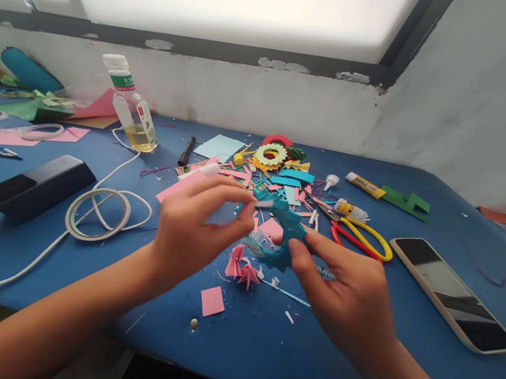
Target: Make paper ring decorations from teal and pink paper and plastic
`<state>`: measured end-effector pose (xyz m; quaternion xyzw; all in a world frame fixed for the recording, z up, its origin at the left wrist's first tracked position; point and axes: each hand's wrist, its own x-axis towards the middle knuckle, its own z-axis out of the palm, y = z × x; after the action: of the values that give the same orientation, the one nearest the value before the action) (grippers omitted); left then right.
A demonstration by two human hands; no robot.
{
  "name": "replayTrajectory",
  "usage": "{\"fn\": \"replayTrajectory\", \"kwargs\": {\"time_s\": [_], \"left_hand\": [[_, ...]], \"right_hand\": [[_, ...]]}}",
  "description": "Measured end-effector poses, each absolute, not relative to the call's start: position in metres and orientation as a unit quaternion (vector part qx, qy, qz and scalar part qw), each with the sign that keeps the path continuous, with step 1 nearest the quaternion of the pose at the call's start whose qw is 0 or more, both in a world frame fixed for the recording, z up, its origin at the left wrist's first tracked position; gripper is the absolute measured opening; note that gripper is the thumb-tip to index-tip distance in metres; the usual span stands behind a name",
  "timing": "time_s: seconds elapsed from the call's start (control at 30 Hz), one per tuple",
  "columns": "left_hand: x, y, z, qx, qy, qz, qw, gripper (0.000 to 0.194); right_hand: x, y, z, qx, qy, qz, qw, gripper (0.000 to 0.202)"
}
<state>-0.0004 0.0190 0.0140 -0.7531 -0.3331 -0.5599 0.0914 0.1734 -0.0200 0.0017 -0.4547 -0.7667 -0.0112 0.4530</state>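
Note:
A ring of folded teal paper (289, 224) is held up over the middle of the blue table. My right hand (343, 287) grips its right side between thumb and fingers. My left hand (201, 226) pinches a small whitish piece (264, 204) at the ring's upper left; its exact shape is blurred. Below the ring lie folded pink paper pieces (242, 266) and a pink paper square (213, 302). Behind it are paper scraps and a pale green and yellow paper ring (271, 156).
Scissors (365, 236) and a phone (454, 295) lie to the right, with a glue tube (365, 185) behind. On the left are a bottle (135, 113), a tape roll (98, 214), a black power bank (37, 184) and a white cable.

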Motion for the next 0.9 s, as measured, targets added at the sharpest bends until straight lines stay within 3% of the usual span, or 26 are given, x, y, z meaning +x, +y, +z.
{"fn": "replayTrajectory", "kwargs": {"time_s": [0.3, 0.47, 0.6, 0.67, 0.9], "left_hand": [[-0.031, 0.053, 0.024, -0.697, -0.538, -0.474, -0.013, 0.011], [-0.024, 0.05, 0.016, -0.708, -0.474, -0.485, -0.196, 0.019], [-0.01, 0.04, 0.005, -0.743, -0.403, -0.425, -0.323, 0.025], [-0.01, 0.043, 0.003, -0.757, -0.422, -0.384, -0.319, 0.026], [-0.078, 0.089, 0.022, -0.671, -0.65, -0.348, -0.083, 0.029]], "right_hand": [[0.178, -0.011, 0.006, -0.538, -0.712, 0.14, 0.428, 0.025], [0.18, -0.008, 0.005, -0.552, -0.693, 0.192, 0.423, 0.028], [0.18, -0.004, 0.005, -0.54, -0.686, 0.219, 0.436, 0.028], [0.181, -0.001, 0.003, -0.543, -0.675, 0.221, 0.447, 0.027], [0.193, 0.009, -0.01, -0.533, -0.623, 0.263, 0.509, 0.021]]}}
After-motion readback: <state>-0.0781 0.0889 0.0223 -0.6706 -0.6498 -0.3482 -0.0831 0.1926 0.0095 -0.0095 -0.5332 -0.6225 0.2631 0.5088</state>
